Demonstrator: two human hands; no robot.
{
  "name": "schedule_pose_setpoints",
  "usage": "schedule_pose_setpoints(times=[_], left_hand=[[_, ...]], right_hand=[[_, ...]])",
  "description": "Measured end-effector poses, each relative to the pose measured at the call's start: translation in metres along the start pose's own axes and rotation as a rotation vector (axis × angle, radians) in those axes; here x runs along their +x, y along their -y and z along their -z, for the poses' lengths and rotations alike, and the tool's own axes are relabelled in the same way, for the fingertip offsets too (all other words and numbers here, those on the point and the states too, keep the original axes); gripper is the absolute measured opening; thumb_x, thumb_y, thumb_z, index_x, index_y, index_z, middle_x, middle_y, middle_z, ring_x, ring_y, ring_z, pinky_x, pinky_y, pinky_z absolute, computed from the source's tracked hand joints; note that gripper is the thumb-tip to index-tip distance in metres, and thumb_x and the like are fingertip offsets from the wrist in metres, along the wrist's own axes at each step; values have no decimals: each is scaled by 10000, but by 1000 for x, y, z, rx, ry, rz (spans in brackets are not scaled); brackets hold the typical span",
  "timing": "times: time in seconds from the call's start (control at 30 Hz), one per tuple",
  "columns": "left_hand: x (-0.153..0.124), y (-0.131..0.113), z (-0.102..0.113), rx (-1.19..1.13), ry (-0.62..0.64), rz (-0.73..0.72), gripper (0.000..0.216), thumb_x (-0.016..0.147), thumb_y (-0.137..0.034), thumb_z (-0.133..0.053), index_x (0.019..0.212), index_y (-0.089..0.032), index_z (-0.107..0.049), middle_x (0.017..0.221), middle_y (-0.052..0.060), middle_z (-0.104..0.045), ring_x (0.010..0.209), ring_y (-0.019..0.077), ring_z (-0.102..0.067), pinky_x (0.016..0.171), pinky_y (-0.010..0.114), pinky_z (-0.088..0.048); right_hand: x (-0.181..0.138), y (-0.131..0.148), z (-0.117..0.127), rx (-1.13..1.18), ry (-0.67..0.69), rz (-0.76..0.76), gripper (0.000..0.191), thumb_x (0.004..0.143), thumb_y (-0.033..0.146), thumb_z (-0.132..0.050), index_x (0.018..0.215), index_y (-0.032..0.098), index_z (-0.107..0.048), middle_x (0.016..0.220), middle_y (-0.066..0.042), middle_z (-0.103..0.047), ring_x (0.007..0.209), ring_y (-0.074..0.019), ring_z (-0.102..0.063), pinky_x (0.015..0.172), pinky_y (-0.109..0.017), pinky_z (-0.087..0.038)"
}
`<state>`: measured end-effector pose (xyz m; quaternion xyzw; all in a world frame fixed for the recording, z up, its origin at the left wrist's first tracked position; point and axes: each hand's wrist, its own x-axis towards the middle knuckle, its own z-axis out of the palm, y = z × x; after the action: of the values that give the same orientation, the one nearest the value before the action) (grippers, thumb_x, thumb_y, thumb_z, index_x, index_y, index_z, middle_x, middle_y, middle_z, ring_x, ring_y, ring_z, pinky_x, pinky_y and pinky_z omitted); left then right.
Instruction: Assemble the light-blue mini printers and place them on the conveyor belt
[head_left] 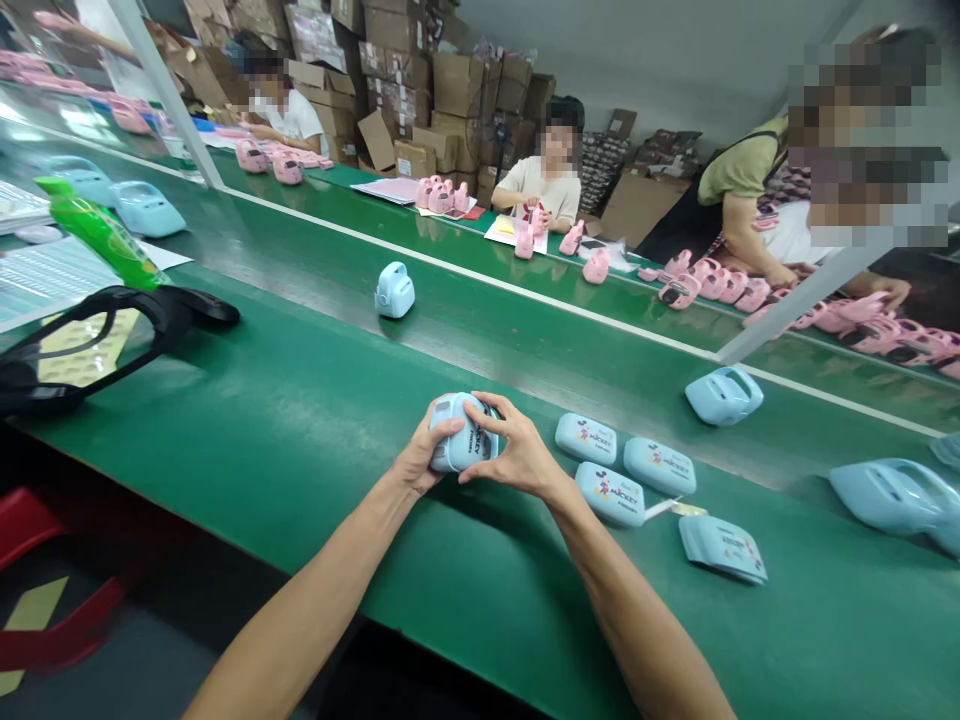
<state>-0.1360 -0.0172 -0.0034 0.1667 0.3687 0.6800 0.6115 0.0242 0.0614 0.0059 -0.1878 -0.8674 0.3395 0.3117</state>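
Both hands hold a light-blue plastic casing [451, 460] with dark "Mickey" lettering on one face, just above the green table. My left hand [421, 452] wraps its left side. On the right, my right hand [517, 448] grips the lettered face and edge between thumb and fingers. Several light-blue Mickey-printed panels lie right of my right hand, including a front panel [609, 494] and a back panel [660, 464]. Nearer the right lies a small stack of similar panels [721, 549]. The underside of the held casing is hidden.
A light-blue casing with a handle [395, 291] stands on the belt [510, 318] ahead; others lie right and far left. At left are a black strap-like item [161, 318], a green packet [101, 235] and papers. Co-workers sit across among pink casings [679, 290]. A red stool [30, 530] stands lower left.
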Motion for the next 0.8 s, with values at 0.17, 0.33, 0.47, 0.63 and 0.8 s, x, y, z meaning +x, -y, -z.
schedule_pose_setpoints(times=[0.17,0.33,0.47,0.63,0.8], left_hand=[[-3,-1,0,28,14,-4,583,675,-252,-843,1198,-218,-587,1081,63,-728,909,252,-720,801,379,-606],[-1,-2,1,27,5,-14,630,648,-263,-845,1223,-228,-590,1093,63,-725,921,256,-711,780,363,-600],[1,-3,4,-8,-28,-143,645,642,-339,-830,1224,-240,-571,1065,46,-715,933,263,-696,781,364,-586],[-2,-15,13,33,-26,-307,693,564,-278,-872,1149,-307,-502,994,-16,-678,850,213,-672,669,292,-554],[11,-25,24,289,65,-297,567,636,-456,-840,1074,-252,-543,913,12,-685,754,197,-643,645,294,-515]], right_hand=[[-1,0,0,29,11,7,994,523,499,-973,1428,356,-589,1542,-117,-500,1456,-377,-432,1200,-570,-346],[3,9,0,125,31,-41,982,528,484,-974,1424,360,-593,1596,-88,-444,1492,-382,-381,1238,-577,-266],[7,21,-11,371,-163,-145,996,613,508,-924,1497,325,-503,1653,-64,-349,1568,-348,-212,1281,-558,-121],[7,23,-34,1079,-253,-618,835,695,565,-826,1412,251,-533,1454,-116,-587,1382,-355,-521,1124,-535,-444],[2,2,-29,1017,-230,-553,734,543,376,-938,1181,237,-602,1089,-55,-730,1023,-269,-698,886,-396,-569]])
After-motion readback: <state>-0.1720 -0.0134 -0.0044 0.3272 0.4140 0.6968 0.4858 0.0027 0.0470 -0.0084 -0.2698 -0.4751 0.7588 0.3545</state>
